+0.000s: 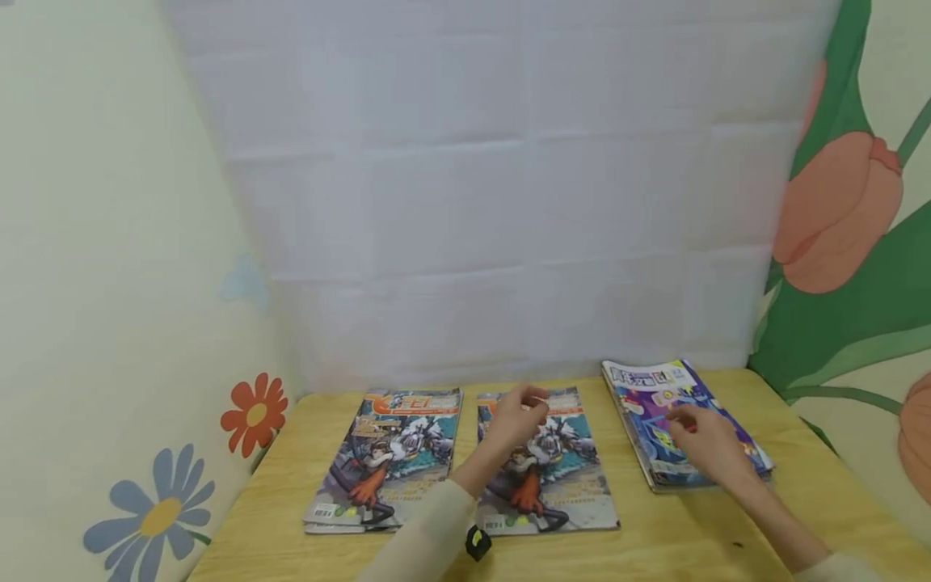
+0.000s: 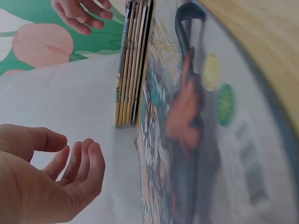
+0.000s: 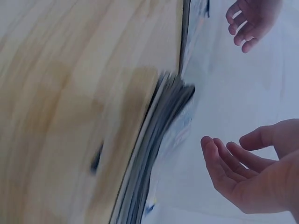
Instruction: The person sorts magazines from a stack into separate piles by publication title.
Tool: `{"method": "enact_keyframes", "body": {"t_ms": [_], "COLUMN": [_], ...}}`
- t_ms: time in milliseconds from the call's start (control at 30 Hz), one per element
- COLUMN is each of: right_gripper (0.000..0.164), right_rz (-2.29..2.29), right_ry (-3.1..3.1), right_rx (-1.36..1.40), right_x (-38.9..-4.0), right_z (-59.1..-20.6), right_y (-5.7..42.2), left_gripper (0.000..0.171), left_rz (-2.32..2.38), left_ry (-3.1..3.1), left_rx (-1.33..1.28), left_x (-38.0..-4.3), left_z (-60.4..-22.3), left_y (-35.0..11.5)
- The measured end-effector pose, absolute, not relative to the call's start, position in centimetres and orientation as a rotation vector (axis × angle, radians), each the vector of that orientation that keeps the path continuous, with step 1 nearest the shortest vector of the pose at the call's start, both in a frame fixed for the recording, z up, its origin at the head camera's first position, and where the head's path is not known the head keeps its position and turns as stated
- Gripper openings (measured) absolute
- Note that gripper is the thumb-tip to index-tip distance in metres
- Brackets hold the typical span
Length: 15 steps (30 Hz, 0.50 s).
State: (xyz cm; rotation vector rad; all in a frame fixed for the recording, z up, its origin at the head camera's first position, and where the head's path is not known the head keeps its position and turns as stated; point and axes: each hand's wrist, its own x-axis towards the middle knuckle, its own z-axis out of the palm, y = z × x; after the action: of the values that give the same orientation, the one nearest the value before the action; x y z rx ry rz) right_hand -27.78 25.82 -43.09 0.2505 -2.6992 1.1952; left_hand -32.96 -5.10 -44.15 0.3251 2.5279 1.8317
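My left hand [image 1: 518,416] hovers over the middle magazine [image 1: 553,485], fingers loosely bent with nothing between them. In the left wrist view the same hand [image 2: 60,177] is apart from the magazine's cover [image 2: 163,116]. My right hand [image 1: 709,443] is above the stack of magazines [image 1: 647,404] with a purple cover at the right. The right wrist view shows this hand [image 3: 252,168] relaxed, holding nothing, beside the stack's page edges [image 3: 149,140]. Another pile of magazines [image 1: 396,461], its cover matching the middle one, lies at the left.
The wooden table [image 1: 276,501] stands against a white sheet [image 1: 509,202] at the back. A small black object with a yellow mark [image 1: 478,541] is near the front, below the middle magazine. Painted walls with flowers [image 1: 156,517] flank both sides.
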Motion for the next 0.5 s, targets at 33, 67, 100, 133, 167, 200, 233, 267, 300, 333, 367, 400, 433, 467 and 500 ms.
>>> {"method": "enact_keyframes", "body": {"t_ms": [33, 67, 100, 133, 167, 200, 233, 267, 300, 333, 367, 400, 433, 467, 500], "right_gripper": [0.031, 0.030, 0.030, 0.029, 0.028, 0.027, 0.027, 0.027, 0.027, 0.028, 0.028, 0.029, 0.031, 0.031, 0.031], "right_rz": [1.202, 1.195, 1.202, 1.211, 1.203, 1.198, 1.195, 1.203, 1.216, 1.243, 1.267, 1.306, 1.346, 1.377, 1.396], "right_ry": [-2.702, -2.702, -2.701, -2.700, -2.699, -2.698, -2.698, -2.701, -2.701, -2.703, -2.704, -2.710, -2.717, -2.724, -2.732], "right_rx": [0.254, 0.268, 0.276, 0.286, 0.294, 0.305, 0.309, 0.319, 0.327, 0.334, 0.342, 0.349, 0.352, 0.357, 0.358], "right_x": [-27.8, -27.8, -27.9, -27.9, -28.0, -28.1, -28.3, -28.4, -28.4, -28.5, -28.6, -28.7, -28.7, -28.7, -28.7], "right_z": [-43.3, -43.6, -43.7, -43.9, -44.1, -44.1, -44.2, -44.2, -44.2, -44.1, -44.1, -44.0, -44.0, -43.9, -43.8], "right_y": [25.4, 25.0, 24.6, 24.2, 23.9, 23.5, 23.1, 22.7, 22.3, 21.8, 21.4, 21.0, 20.6, 20.3, 19.9], "left_gripper": [0.024, 0.024, 0.025, 0.025, 0.026, 0.026, 0.027, 0.027, 0.028, 0.028, 0.030, 0.031, 0.032, 0.032, 0.033], "left_rz": [1.810, 1.787, 1.761, 1.734, 1.701, 1.667, 1.635, 1.613, 1.598, 1.585, 1.578, 1.574, 1.570, 1.567, 1.567], "left_ry": [2.553, 2.577, 2.602, 2.625, 2.657, 2.688, 2.714, 2.736, 2.753, 2.770, 2.780, 2.787, 2.791, 2.796, 2.797], "left_rx": [0.321, 0.325, 0.327, 0.337, 0.343, 0.347, 0.343, 0.337, 0.328, 0.309, 0.288, 0.270, 0.244, 0.224, 0.205], "left_x": [-32.6, -32.2, -31.8, -31.5, -31.2, -30.9, -30.6, -30.4, -30.1, -29.9, -29.7, -29.4, -29.2, -29.0, -28.7], "left_z": [-44.2, -44.3, -44.3, -44.3, -44.4, -44.4, -44.3, -44.3, -44.3, -44.2, -44.2, -44.2, -44.2, -44.2, -44.2], "left_y": [-5.5, -6.0, -6.4, -6.8, -7.1, -7.5, -7.9, -8.2, -8.6, -8.9, -9.3, -9.6, -10.0, -10.3, -10.7]}}
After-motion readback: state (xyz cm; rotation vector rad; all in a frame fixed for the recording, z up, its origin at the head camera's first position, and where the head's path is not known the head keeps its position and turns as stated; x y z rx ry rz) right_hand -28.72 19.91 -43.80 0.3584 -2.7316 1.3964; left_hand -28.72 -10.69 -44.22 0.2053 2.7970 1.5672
